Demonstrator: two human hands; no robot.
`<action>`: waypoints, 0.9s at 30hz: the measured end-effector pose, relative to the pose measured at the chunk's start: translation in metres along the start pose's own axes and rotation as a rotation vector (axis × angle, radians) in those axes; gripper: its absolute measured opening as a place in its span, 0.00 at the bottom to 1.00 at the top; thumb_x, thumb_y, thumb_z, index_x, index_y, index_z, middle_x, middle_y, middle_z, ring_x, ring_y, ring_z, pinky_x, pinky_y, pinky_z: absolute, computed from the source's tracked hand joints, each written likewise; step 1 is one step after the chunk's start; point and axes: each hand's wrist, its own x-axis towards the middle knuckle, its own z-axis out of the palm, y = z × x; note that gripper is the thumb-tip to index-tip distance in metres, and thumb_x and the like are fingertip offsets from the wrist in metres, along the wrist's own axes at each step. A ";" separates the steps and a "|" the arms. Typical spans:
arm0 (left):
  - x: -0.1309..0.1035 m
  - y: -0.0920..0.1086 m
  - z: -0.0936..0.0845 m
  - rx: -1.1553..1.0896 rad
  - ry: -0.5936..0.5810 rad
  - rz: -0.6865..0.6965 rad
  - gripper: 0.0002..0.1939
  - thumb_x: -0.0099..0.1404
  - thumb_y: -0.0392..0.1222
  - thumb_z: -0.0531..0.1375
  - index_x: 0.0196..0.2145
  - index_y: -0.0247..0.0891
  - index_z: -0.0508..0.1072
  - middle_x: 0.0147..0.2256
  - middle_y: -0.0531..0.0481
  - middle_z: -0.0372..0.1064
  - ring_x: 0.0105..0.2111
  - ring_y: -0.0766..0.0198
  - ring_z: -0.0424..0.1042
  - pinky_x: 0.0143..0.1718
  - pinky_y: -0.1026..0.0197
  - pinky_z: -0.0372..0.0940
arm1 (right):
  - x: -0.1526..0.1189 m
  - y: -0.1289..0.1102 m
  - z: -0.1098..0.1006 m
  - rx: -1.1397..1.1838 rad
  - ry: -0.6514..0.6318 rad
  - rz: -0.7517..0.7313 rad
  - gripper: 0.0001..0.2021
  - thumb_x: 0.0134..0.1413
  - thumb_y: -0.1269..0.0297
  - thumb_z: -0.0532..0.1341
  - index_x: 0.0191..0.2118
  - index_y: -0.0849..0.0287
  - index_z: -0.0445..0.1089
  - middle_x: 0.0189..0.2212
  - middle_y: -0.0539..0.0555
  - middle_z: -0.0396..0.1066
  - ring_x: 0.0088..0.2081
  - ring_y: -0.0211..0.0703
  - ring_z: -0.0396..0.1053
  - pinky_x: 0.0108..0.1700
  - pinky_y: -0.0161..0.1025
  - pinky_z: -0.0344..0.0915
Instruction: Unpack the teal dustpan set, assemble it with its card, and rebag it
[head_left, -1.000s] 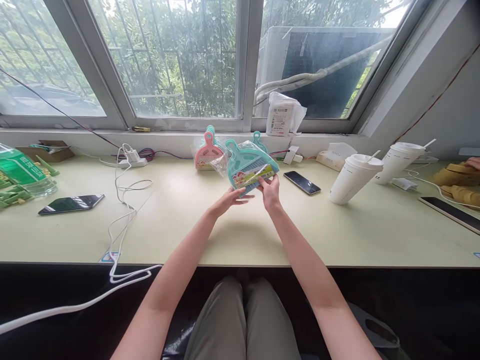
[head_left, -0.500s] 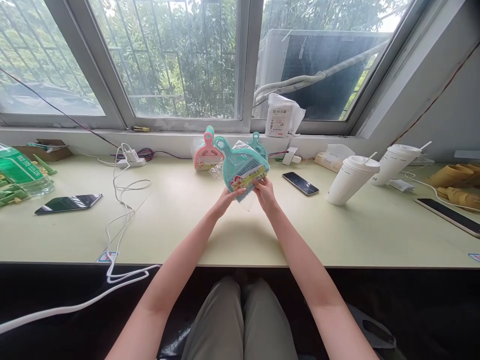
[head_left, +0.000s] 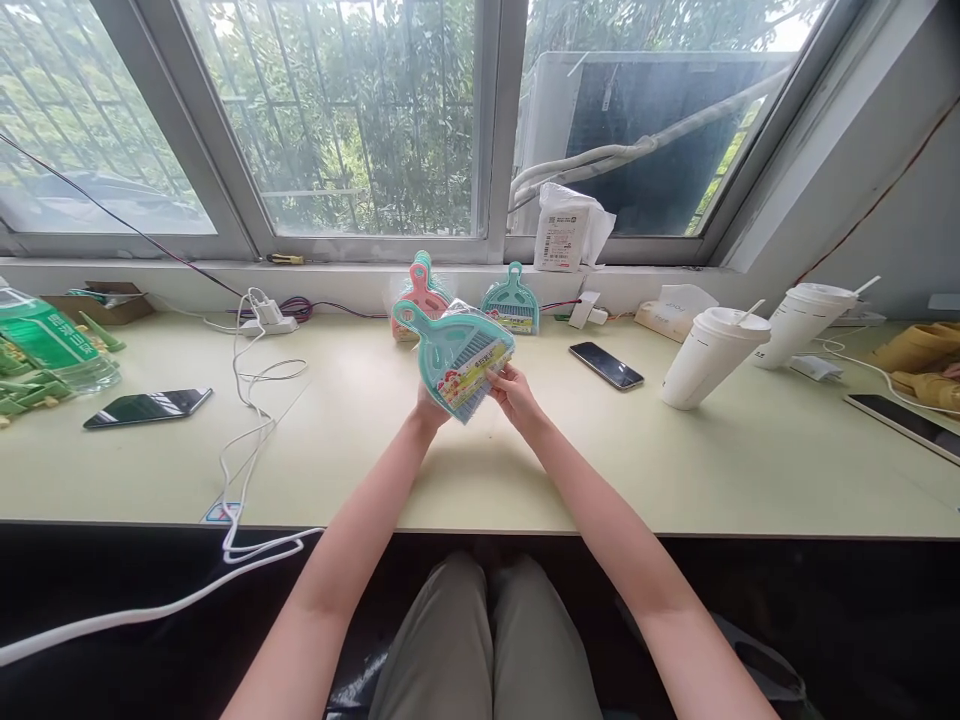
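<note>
Between my hands, above the table, is a teal dustpan (head_left: 450,345) with a small brush in clear plastic wrap, its handle tilted to the upper left. My left hand (head_left: 433,405) grips its lower left side; most of those fingers are hidden behind it. With thumb and fingers, my right hand (head_left: 516,394) pinches the lower right edge near the yellow label. Behind it, against the wall, stand a pink dustpan (head_left: 420,290), partly covered, and another teal dustpan (head_left: 513,300), both wrapped.
On the right are a phone (head_left: 606,365), a white cup (head_left: 712,358), a second cup (head_left: 802,320) and a tissue pack (head_left: 675,312). Leftward lie white cables (head_left: 255,420), a power strip (head_left: 266,322), a dark phone (head_left: 148,407) and a green-labelled bottle (head_left: 56,340).
Both hands have moved the teal dustpan left and slightly down, and its handle leans further left. The teal dustpan behind now shows more fully.
</note>
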 end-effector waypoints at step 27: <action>0.001 -0.014 0.002 0.348 -0.019 -0.018 0.28 0.57 0.52 0.64 0.52 0.40 0.65 0.50 0.39 0.70 0.42 0.52 0.75 0.44 0.50 0.67 | 0.014 -0.015 -0.035 -0.022 0.120 0.019 0.12 0.43 0.68 0.66 0.37 0.57 0.67 0.38 0.52 0.76 0.41 0.43 0.74 0.53 0.47 0.69</action>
